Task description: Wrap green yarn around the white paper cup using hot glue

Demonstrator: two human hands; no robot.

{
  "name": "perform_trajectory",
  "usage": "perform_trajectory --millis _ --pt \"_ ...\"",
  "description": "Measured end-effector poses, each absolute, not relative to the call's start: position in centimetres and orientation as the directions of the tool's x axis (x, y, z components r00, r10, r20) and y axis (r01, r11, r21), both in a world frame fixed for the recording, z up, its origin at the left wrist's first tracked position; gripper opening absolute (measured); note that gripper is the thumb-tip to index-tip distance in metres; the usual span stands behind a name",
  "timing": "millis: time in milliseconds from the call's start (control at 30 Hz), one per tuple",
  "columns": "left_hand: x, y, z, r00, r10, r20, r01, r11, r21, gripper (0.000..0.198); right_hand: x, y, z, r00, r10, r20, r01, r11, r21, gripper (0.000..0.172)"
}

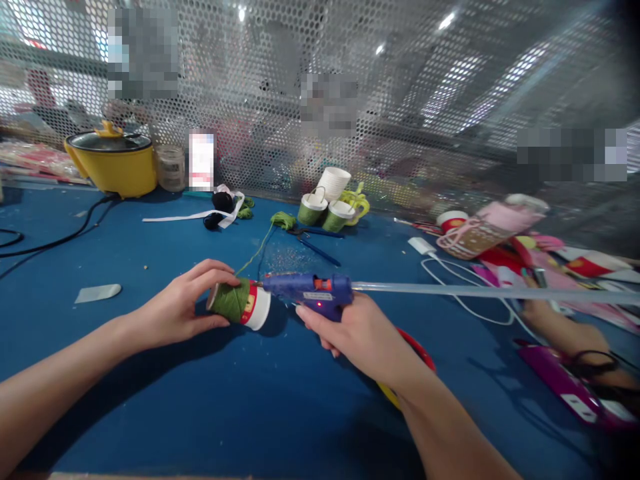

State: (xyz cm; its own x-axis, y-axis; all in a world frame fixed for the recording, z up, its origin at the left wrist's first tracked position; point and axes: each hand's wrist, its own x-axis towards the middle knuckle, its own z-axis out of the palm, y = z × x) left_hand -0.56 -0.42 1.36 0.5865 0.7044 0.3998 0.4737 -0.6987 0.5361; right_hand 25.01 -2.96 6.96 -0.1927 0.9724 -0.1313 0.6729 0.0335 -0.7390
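Note:
My left hand [200, 303] is closed around a paper cup [260, 310] lying tilted over the blue table. Green yarn [230, 300] is wound about part of the cup, next to a red band. A strand runs from it back to a small green yarn bundle [283, 221]. In my right hand [357, 327] is a blue hot glue gun [310, 287], its red light lit and its nozzle at the edge of the wound yarn. A long clear glue stick [450, 289] sticks out of the gun's rear.
Pliers [320, 243] lie behind the cup, near small green-wrapped cups [313, 210]. A yellow electric pot [115, 167] stands back left. At right are another person's arm [565, 327], a purple device [560, 383] and a white cable [470, 307].

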Motion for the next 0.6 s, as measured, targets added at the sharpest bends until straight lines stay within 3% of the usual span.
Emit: perform_trajectory --millis 600 --pt "-0.45 -0.46 1.54 0.574 0.715 0.400 0.470 -0.687 0.553 0.037 24.64 -3.39 7.19 -0.170 0.981 -0.091 0.679 0.049 -0.733 0.020"
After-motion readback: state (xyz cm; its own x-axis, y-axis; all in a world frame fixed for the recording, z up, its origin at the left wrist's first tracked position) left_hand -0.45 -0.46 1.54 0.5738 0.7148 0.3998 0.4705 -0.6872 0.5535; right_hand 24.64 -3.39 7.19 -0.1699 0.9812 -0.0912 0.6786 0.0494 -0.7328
